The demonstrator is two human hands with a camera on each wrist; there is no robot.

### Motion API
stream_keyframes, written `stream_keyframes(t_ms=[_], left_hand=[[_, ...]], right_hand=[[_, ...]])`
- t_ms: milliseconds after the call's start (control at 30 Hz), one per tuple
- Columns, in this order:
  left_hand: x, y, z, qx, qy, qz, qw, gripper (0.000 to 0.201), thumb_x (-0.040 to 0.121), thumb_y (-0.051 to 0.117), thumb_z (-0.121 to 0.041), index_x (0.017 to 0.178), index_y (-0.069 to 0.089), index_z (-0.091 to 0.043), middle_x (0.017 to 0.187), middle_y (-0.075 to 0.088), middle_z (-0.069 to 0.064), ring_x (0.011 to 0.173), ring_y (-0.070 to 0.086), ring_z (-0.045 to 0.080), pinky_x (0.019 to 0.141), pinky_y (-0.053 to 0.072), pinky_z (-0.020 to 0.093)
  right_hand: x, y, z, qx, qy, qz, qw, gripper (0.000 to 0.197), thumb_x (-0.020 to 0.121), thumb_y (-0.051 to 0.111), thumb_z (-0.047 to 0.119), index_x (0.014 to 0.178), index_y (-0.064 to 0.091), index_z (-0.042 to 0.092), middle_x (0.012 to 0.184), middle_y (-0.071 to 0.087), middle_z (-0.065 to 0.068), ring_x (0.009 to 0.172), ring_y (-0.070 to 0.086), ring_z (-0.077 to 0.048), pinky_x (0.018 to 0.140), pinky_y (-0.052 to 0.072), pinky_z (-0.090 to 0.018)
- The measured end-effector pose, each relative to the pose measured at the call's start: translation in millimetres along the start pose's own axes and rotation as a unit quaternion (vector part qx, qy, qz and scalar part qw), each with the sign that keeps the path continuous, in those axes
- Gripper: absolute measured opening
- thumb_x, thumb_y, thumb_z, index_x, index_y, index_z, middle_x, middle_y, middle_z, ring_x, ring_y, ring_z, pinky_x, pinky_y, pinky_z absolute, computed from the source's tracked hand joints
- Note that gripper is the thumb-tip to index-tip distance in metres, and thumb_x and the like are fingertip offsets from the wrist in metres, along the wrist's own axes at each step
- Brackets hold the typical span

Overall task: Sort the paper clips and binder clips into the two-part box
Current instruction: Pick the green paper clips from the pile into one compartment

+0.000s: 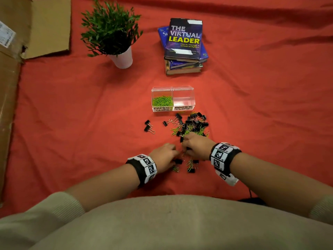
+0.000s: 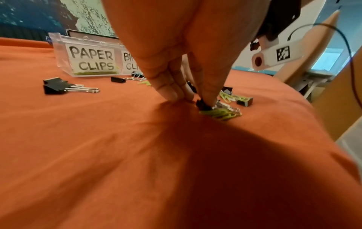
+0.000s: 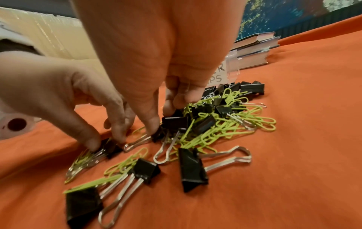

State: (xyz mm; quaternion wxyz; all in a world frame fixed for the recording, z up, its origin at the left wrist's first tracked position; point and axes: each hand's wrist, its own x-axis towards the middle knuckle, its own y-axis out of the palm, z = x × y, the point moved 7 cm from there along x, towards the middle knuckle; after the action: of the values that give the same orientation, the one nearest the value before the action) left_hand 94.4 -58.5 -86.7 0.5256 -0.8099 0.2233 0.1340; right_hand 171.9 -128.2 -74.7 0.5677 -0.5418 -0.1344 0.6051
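Our fingers hide what each grip holds. Near the clear plastic two-part box (image 1: pixel 172 98), our left hand (image 1: pixel 164 156) pinches a black binder clip (image 2: pixel 202 104); our right hand (image 1: pixel 195 146) pinches into the heap of wiry green paper clips (image 3: pixel 225 122), contents unclear.

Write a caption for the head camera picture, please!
Both hands pick through mixed clips before a half-filled two-part box.

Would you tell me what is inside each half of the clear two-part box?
In the two-part box, the half labelled paper clips holds green paper clips; the binder-clips half looks empty, though its label hides the front edge.
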Motion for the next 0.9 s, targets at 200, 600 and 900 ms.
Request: stream_keyframes(t_ms=[200, 600, 900], left_hand=[[1.8, -17.7, 14.6, 0.000, -0.047, -0.081, 0.996, 0.027, 0.089, 0.056, -0.021, 0.114, 0.058, -0.012, 0.112, 0.053, 0.009, 0.111, 0.046, 0.027, 0.093, 0.038, 0.037], [-10.2, -7.4, -2.4, 0.016, 0.007, -0.016, 1.000, 0.031, 0.085, 0.060, -0.031, 0.110, 0.055, -0.013, 0.115, 0.052, 0.007, 0.113, 0.047, 0.025, 0.088, 0.045, 0.038], [-12.1, 5.1, -19.0, 0.049, 0.037, 0.024, 0.998, 0.025, 0.090, 0.052, -0.021, 0.112, 0.059, -0.011, 0.115, 0.050, 0.010, 0.110, 0.050, 0.029, 0.080, 0.045, 0.043]], right_hand=[[-5.5, -28.2, -16.0, 0.210, 0.081, -0.076, 0.971, 0.013, 0.090, 0.054, 0.010, 0.100, 0.060, 0.016, 0.079, 0.056, 0.011, 0.075, 0.059, -0.018, 0.063, 0.049, -0.024], [-21.7, -3.3, 2.7, 0.167, 0.039, 0.061, 0.983, 0.018, 0.078, 0.056, 0.006, 0.092, 0.064, 0.013, 0.071, 0.054, 0.013, 0.062, 0.051, -0.006, 0.053, 0.038, -0.011], [-23.7, 17.8, 23.7, -0.037, -0.078, 0.080, 0.993, 0.030, 0.083, 0.052, 0.004, 0.112, 0.058, 0.005, 0.117, 0.054, -0.011, 0.110, 0.049, -0.026, 0.089, 0.042, -0.034]])
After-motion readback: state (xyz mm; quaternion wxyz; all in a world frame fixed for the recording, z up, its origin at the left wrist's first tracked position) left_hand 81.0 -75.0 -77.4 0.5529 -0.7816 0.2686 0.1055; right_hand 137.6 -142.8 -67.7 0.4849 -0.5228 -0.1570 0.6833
